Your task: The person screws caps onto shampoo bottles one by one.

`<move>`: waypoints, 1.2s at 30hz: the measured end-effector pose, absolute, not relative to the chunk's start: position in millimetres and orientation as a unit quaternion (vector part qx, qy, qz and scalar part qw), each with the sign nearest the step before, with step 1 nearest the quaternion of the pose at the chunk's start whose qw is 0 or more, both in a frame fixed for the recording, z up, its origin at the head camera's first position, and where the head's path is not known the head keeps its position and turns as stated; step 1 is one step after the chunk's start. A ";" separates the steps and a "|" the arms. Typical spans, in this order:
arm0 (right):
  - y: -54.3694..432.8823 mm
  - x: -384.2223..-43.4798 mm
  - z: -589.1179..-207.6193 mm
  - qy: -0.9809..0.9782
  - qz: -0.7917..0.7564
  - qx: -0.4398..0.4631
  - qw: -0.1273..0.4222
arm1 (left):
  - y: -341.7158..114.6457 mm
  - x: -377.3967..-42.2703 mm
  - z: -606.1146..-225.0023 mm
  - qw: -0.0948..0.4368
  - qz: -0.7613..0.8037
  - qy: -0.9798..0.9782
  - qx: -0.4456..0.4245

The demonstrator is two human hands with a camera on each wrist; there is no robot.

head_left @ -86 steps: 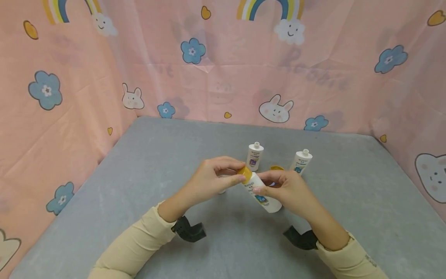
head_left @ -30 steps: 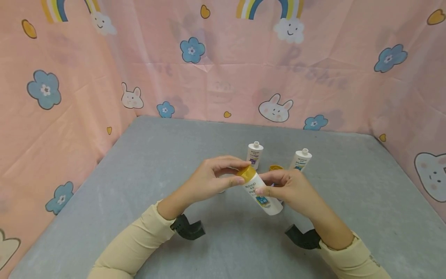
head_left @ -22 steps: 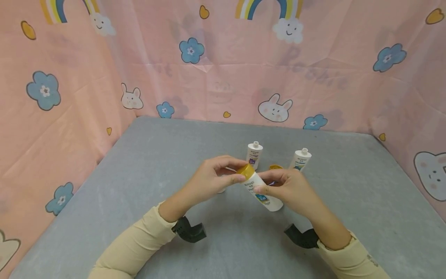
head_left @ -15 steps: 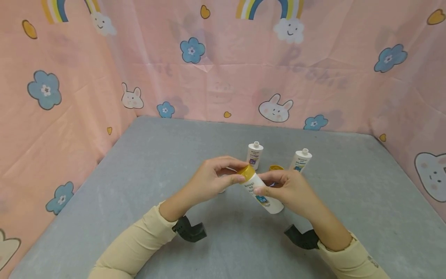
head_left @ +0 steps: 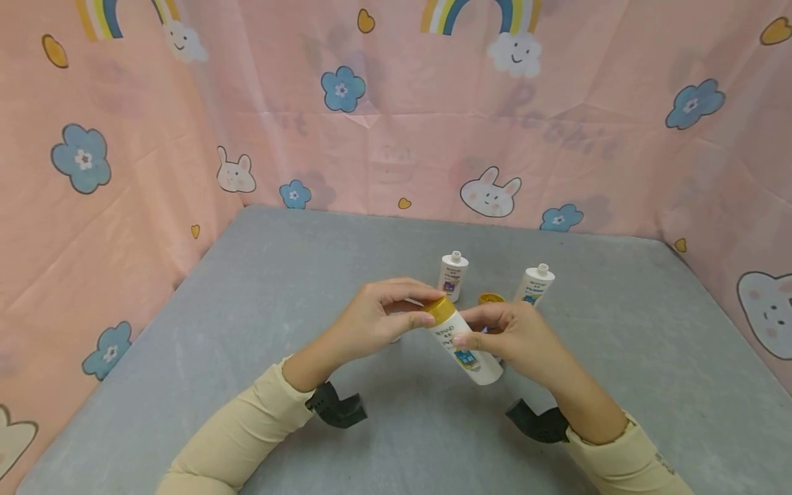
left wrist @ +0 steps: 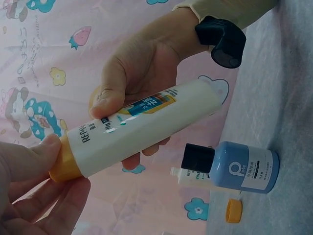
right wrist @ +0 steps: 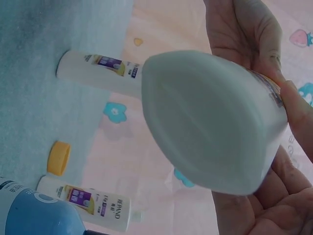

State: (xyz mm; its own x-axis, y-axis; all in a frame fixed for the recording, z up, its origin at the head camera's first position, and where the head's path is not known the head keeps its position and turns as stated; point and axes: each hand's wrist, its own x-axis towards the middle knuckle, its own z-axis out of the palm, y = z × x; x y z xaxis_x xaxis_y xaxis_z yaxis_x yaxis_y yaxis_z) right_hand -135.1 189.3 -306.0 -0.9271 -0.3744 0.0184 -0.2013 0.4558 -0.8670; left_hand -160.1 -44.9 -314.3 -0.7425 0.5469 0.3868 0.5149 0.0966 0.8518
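Observation:
My left hand (head_left: 370, 317) pinches the yellow cap (head_left: 440, 311) at the top of a white plastic bottle (head_left: 447, 335). The fingers and thumb of my right hand (head_left: 524, 339) grip the same bottle by its body. It is tilted above the table, its cap end up and to the left. A blue and yellow label (left wrist: 150, 105) shows on its front in the left wrist view. Its broad white base (right wrist: 205, 122) faces the right wrist camera. The cap sits against the bottle's shoulder, with fingertips covering part of it.
Two uncapped white bottles (head_left: 454, 278) (head_left: 535, 285) stand beyond my hands. Partly behind my right hand is a yellow-topped item (head_left: 491, 298). The left wrist view shows a blue bottle (left wrist: 244, 166) with a black cap, near a loose yellow cap (left wrist: 234, 210). Pink printed cloth (head_left: 396, 151) backs the grey table (head_left: 322, 254).
Both hands keep their hold. The bottle has turned slightly back and forth between them, and its lower end now sits a little lower than half a second ago.

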 end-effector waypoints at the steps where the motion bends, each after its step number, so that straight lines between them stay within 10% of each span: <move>1: 189.5 -135.2 -306.1 0.847 -0.495 -0.172 0.090 | -45.2 -159.8 -313.8 0.014 0.569 0.739 0.360; 17: 195.9 -138.5 -308.3 0.792 -0.555 -0.208 0.147 | -47.2 -160.3 -313.2 0.017 0.575 0.713 0.400; 36: 189.2 -139.4 -308.3 0.817 -0.552 -0.139 0.091 | -40.0 -158.5 -314.3 0.075 0.643 0.709 0.280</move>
